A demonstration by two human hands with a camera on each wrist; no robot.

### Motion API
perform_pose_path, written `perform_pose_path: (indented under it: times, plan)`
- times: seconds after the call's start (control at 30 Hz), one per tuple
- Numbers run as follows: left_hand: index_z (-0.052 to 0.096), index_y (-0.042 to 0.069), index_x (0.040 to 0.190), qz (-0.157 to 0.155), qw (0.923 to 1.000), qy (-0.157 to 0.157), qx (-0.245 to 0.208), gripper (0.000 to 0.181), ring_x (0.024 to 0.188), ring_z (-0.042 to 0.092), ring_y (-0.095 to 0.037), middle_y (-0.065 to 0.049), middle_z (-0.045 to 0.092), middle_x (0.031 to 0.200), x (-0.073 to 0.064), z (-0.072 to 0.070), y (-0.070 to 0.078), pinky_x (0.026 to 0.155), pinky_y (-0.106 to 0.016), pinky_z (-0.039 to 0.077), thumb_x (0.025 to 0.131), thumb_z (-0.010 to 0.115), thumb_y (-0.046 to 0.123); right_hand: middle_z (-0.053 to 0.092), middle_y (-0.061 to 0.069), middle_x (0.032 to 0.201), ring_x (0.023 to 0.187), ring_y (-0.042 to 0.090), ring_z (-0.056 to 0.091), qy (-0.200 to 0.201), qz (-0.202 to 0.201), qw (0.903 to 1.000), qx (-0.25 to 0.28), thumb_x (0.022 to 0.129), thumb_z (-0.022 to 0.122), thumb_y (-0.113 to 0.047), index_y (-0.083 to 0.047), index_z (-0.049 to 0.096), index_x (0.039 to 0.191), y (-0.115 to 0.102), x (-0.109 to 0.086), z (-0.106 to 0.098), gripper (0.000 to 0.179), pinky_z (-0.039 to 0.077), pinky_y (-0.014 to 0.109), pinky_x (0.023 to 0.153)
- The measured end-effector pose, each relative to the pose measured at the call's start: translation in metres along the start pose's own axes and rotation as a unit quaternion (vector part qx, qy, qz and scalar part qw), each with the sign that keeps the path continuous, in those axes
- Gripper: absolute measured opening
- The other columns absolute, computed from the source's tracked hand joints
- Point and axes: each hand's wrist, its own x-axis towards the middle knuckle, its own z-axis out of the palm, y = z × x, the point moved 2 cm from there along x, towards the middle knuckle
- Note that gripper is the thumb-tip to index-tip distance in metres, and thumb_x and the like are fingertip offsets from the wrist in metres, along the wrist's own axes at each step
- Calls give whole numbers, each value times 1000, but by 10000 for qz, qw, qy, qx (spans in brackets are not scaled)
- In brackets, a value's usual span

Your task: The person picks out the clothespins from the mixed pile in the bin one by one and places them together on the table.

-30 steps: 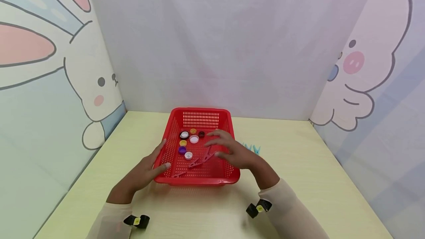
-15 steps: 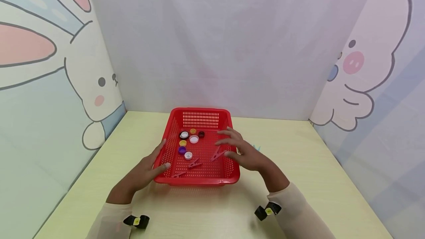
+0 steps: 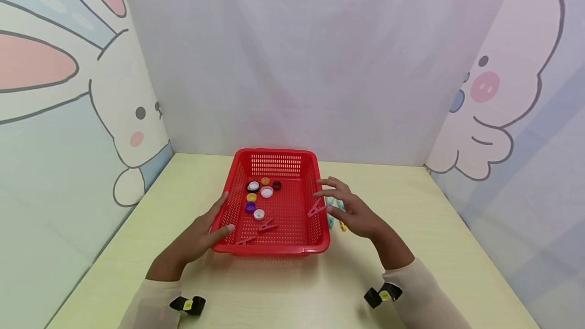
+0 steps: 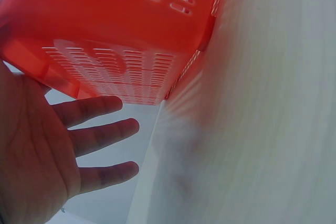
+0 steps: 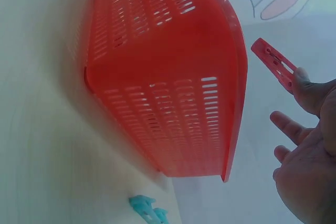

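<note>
A red plastic basket (image 3: 281,249) stands on the table. My left hand (image 3: 201,235) rests at its left rim, thumb over the edge; in the left wrist view several fingers (image 4: 105,135) stretch straight along the outside. My right hand (image 3: 354,211) pinches a pink clothespin (image 5: 275,64) by one end between thumb and index finger, above the basket's right rim. Two more pink clothespins lie in the basket, one near the middle (image 3: 268,225) and one at the front left (image 3: 246,240). Bottle caps lie left of centre, among them a purple cap (image 3: 250,207) and a white cap (image 3: 259,215).
Teal clothespins (image 3: 330,212) and a yellow one (image 3: 343,226) lie on the table just right of the basket, partly behind my right hand. The pale table (image 3: 411,217) runs back to a white curtain (image 3: 297,65). Cartoon-printed walls (image 3: 41,166) stand on both sides.
My right hand has moved right with the pink clothespin, from over the basket's middle to its right rim. The left hand and the basket have stayed in place.
</note>
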Motion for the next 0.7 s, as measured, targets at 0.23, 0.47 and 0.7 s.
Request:
perform_pose_path:
  times: [0.23,0.47,0.7]
  plan:
    - [4,24,178,-35,10000,17,18,107,109,66,-20,-19,63,141,-1,-1,1,87,-37,69,99,73,49,42,24,167,162,50,23,75,9,10000,22,107,63,-5,-3,63,147,10,-10,-9,40,58,25,105]
    - [3,22,178,-45,10000,-11,-6,109,112,66,-21,-21,61,144,-1,0,3,86,-36,69,99,73,51,43,21,167,160,50,28,169,34,9998,64,108,61,-5,-6,63,148,21,-23,-13,40,57,25,107]
    - [3,24,178,-106,9999,2,-57,108,113,66,-21,-20,62,143,-1,1,2,87,-36,69,99,73,49,46,19,166,159,47,31,314,165,9992,-189,110,58,-6,-12,63,150,34,-38,-16,40,54,41,118]
